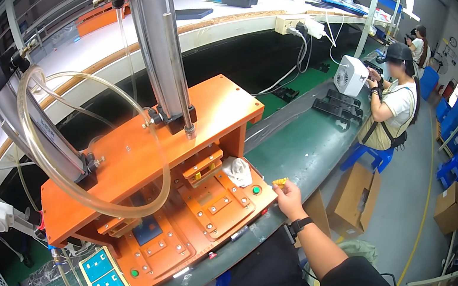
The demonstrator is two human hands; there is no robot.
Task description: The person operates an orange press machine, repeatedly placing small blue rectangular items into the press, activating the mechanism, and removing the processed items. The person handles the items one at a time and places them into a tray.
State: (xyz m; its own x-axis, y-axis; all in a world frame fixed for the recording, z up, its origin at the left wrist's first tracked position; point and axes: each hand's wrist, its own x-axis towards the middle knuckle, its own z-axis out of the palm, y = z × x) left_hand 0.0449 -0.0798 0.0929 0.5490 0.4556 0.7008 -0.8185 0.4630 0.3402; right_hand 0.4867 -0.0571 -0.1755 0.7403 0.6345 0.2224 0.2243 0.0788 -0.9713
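My right hand [289, 200] is at the right front corner of an orange press [218, 103], its fingers closed at a small yellow ridged piece [280, 182]. Whether the piece is pinched or worn on a fingertip is hard to tell. Just left of the hand, a green button [256, 190] sits on the press base. A crumpled white cloth [237, 171] lies behind that button. Between the button and a second green button [134, 273] are bolted orange fixture plates [219, 204] and a dark blue flat part [147, 231]. My left hand is out of view.
Two metal cylinders [161, 42] with a looping clear hose [164, 174] rise from the press. A yellow box with blue panels [110, 277] stands at its left front. Along the green bench [297, 127] are black parts [339, 106], a white fan [351, 76] and a seated co-worker [394, 100]. Cardboard boxes [353, 201] stand right.
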